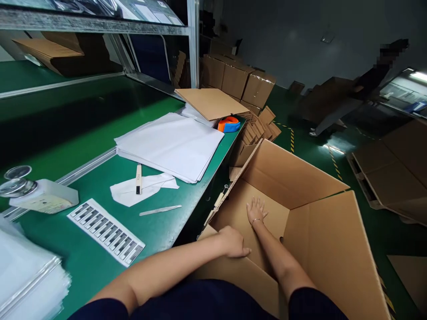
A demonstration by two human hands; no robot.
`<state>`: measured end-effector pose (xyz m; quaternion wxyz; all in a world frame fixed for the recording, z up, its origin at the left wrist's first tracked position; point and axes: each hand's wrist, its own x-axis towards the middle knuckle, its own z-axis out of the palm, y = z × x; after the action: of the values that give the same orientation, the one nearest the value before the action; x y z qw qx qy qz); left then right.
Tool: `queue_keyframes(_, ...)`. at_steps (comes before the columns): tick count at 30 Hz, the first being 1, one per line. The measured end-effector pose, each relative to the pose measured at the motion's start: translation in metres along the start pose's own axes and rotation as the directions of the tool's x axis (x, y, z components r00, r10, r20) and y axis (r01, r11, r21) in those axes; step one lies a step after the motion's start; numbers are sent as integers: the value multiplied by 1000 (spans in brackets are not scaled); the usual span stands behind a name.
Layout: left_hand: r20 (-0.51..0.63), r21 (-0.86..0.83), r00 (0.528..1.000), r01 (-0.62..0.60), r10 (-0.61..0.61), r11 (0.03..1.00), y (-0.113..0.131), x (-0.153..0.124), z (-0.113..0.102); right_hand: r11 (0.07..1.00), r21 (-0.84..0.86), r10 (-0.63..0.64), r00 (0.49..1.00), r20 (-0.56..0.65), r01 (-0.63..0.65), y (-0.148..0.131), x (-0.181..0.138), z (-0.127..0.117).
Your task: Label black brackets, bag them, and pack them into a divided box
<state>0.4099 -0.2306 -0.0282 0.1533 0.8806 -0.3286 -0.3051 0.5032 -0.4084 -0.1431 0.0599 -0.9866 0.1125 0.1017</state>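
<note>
A large open cardboard box (313, 240) stands in front of me beside the workbench, its flaps raised. Deep inside it, my right hand (256, 210) lies flat against the inner cardboard with the fingers spread, holding nothing. My left hand (231, 242) is closed over the edge of the box's near flap; its fingertips are partly hidden behind the knuckles.
Left of the box, the green workbench (160, 231) carries a stack of white sheets (170, 144), tweezers (160, 210), a label sheet (106, 231), a pump bottle (46, 195) and an orange-blue tape roll (228, 125). Cartons (236, 80) stand behind. A person (370, 84) walks at far right.
</note>
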Motion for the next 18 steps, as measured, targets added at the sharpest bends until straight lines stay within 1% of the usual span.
queue_keyframes(2,-59,20,998,-32,33,999,-1,-3,1,999,-2,-34,999,37,34,-7,-3,4)
queue_keyframes(4,-135,52,987,-85,91,995,-2,-7,4,991,5,-131,989,66,131,-19,-12,8)
queue_keyframes(6,-208,92,963,-156,172,983,1,-15,7,965,23,-262,960,97,261,-33,-27,14)
queue_keyframes(8,-251,130,934,-229,255,965,6,-29,7,931,47,-364,924,120,361,-45,-40,19)
queue_keyframes(9,-268,168,909,-283,320,944,9,-39,5,921,57,-390,913,121,386,-48,-45,18)
queue_keyframes(10,-291,219,873,-339,393,915,11,-50,0,919,67,-393,913,106,388,-47,-48,14)
queue_keyframes(11,-320,280,823,-391,469,877,12,-64,-8,926,74,-375,924,76,370,-44,-49,9)
queue_keyframes(12,-349,346,766,-430,540,834,11,-79,-19,940,81,-335,942,32,332,-38,-48,1)
queue_keyframes(13,-384,401,718,-436,580,806,8,-95,-31,958,96,-268,963,-35,271,-30,-47,-7)
queue_keyframes(14,-420,430,695,-413,583,803,2,-112,-45,971,106,-207,974,-90,216,-21,-46,-15)
queue_keyframes(15,-458,425,711,-352,533,834,-7,-129,-60,980,122,-141,980,-144,159,-11,-45,-23)
queue_keyframes(16,-507,390,750,-241,426,889,-19,-146,-76,982,141,-95,977,-189,123,-3,-43,-31)
queue_keyframes(17,-562,325,779,-101,278,940,-34,-162,-90,981,158,-70,970,-232,109,4,-41,-40)
queue_keyframes(18,-624,222,775,54,99,974,-51,-178,-104,977,175,-73,960,-272,124,9,-37,-51)
